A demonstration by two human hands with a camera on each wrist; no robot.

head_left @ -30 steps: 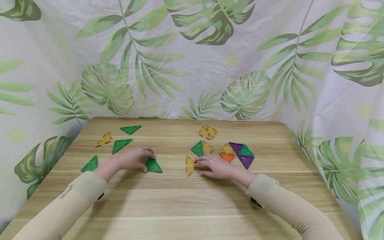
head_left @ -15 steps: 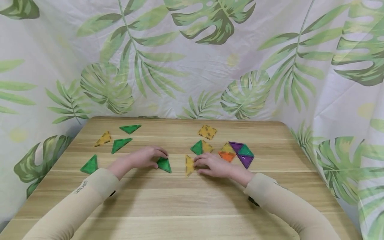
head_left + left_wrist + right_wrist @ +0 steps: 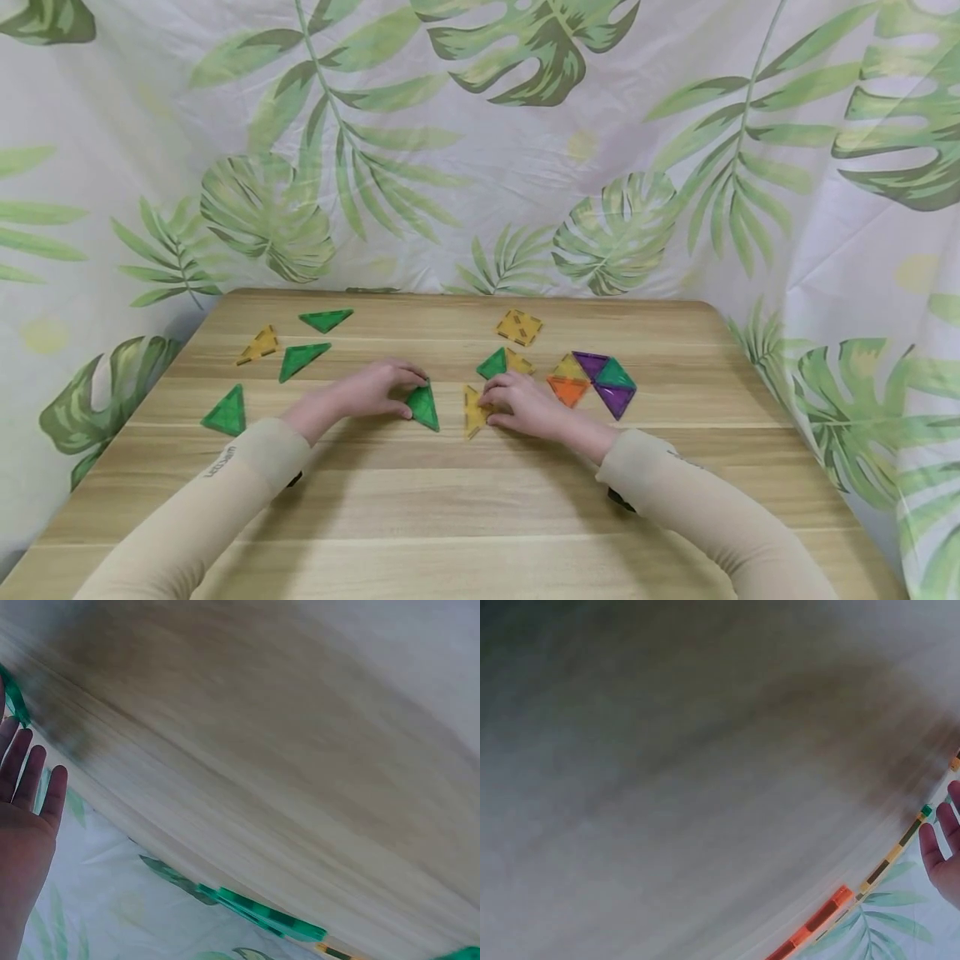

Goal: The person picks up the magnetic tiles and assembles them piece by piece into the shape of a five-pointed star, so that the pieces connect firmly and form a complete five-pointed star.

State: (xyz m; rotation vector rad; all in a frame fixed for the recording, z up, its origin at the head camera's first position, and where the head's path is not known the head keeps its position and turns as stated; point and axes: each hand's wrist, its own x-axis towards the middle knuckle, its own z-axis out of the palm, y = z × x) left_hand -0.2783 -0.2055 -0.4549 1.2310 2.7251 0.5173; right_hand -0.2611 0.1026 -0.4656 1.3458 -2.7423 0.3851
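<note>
left hand (image 3: 381, 389): fingers half-curled, pinching green tile (image 3: 423, 407), left of frame centre | right hand (image 3: 527, 404): fingers loosely bent at yellow tile (image 3: 472, 413), below centre, grip unclear | risk: uneven push might overlap edges

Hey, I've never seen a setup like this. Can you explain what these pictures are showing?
There's no machine here, just a person's two bare hands. The wide picture comes from a camera on the head; the two slanted ones come from cameras on the left and right wrists. On the wooden table lie flat coloured tiles: loose triangles towards the left, a yellow square at the back, and a multicoloured cluster on the right. The left hand pinches a green triangle. The right hand is at a yellow triangle; whether it has a grip is unclear.
</note>
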